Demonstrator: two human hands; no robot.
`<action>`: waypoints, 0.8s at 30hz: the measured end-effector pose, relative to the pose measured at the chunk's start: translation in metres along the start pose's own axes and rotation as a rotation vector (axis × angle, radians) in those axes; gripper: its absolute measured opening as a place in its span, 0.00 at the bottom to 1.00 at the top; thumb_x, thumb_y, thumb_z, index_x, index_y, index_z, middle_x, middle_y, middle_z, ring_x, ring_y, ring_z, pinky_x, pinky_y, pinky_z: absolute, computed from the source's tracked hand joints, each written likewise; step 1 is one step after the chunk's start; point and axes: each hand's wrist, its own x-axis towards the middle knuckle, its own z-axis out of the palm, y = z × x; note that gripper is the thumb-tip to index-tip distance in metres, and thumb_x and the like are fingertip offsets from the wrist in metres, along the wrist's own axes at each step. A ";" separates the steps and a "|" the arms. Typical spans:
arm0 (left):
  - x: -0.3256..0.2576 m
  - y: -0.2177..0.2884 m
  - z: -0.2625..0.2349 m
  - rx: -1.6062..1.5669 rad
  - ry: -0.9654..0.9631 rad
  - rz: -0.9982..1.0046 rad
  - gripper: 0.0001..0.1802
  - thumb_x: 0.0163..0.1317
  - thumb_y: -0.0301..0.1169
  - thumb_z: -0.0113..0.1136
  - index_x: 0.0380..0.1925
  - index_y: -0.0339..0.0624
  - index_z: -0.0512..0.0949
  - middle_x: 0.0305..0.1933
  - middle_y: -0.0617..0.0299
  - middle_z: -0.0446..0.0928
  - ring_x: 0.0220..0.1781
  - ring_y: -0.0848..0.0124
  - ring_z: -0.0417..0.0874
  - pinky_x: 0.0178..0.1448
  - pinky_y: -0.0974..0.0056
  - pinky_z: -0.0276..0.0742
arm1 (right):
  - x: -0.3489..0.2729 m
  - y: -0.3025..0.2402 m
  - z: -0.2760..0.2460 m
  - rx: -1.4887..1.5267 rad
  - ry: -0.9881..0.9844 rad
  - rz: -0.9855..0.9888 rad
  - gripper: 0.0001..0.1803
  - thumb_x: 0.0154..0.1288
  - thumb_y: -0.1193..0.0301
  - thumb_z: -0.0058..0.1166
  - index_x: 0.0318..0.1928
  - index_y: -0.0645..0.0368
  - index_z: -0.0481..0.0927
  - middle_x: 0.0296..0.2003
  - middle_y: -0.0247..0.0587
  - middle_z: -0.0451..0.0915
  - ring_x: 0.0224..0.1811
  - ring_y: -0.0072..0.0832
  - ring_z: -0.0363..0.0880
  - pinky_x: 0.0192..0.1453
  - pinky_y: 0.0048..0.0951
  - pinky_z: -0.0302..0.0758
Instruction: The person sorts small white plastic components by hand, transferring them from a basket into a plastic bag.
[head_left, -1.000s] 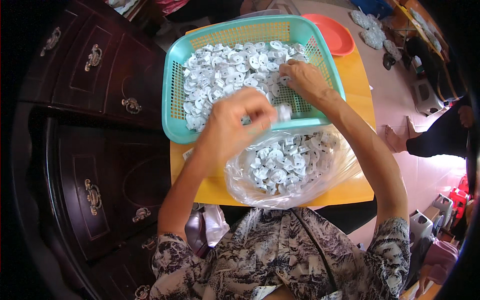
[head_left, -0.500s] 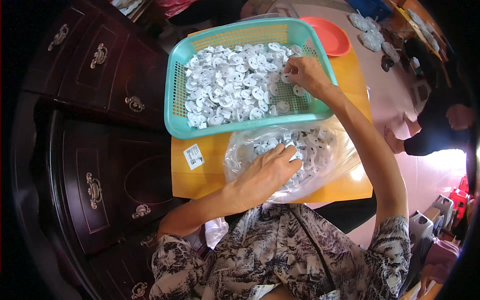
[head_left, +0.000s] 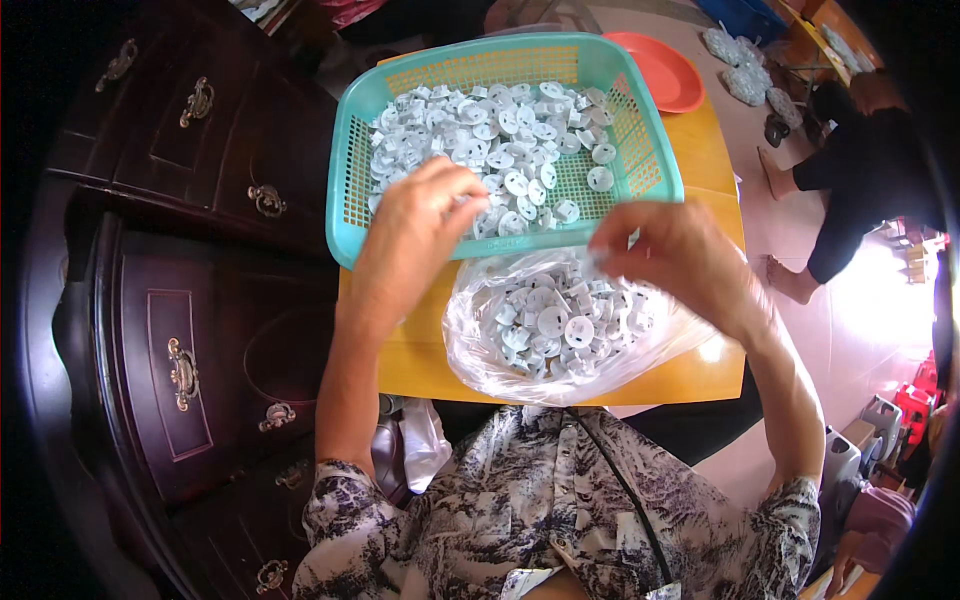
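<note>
A green plastic basket holds many small white plastic discs with block-like backs, apparently plug or socket parts. In front of it, a clear plastic bag lies open, filled with the same kind of pieces. My left hand hangs over the basket's front left side, thumb and fingers drawn together; whatever they pinch is hidden. Above the bag's far right edge is my right hand, blurred, its fingers curled toward the thumb. Something pale shows at those fingertips, too smeared to name.
Both containers stand on a yellow wooden table. A red round plate sits behind the basket on the right. Dark wooden drawers rise at the left. Another person's legs are on the right.
My left hand has gone from the bag up to the basket's front left. My right hand has drawn back from inside the basket toward the bag.
</note>
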 end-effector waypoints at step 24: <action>0.033 -0.083 0.022 0.250 0.045 -0.104 0.11 0.60 0.30 0.66 0.40 0.35 0.82 0.36 0.54 0.74 0.40 0.56 0.78 0.46 0.56 0.72 | 0.049 0.027 0.003 -0.394 0.200 -0.095 0.07 0.58 0.75 0.61 0.38 0.62 0.82 0.33 0.52 0.83 0.38 0.48 0.83 0.44 0.44 0.79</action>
